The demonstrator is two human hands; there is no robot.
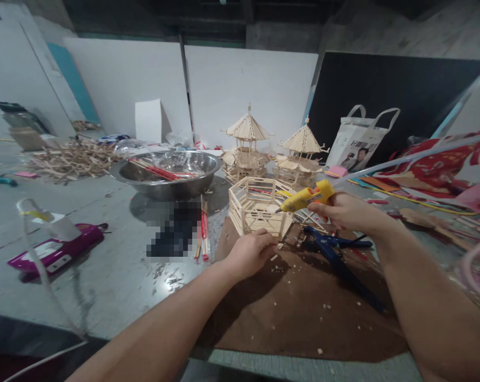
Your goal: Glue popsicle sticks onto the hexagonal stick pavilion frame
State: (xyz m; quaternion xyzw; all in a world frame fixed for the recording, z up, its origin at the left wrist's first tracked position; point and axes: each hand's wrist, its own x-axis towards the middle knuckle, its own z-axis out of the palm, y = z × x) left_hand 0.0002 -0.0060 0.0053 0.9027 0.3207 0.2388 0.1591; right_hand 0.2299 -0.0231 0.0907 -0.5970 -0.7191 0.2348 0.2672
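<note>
My right hand (341, 212) grips a yellow hot glue gun (307, 196), its nozzle pointing left over the near right rim of a wooden stick frame (259, 209). This frame is a many-sided railing of thin sticks on a slatted floor. At its front bottom edge my left hand (254, 253) is closed, fingers curled against the base; the fingertips are partly hidden. A dark blue hand cutter (335, 254) lies on the brown board (303, 318), just below my right hand. Small wood offcuts are scattered around it.
Behind the frame stand two stick pavilions (248, 143) (302, 148). A steel basin (168, 183) holds red-wrapped sticks. A purple power strip (60, 246) with a white cord lies left. Wood scraps (73, 159) pile farther back; a white bag (355, 140) stands back right.
</note>
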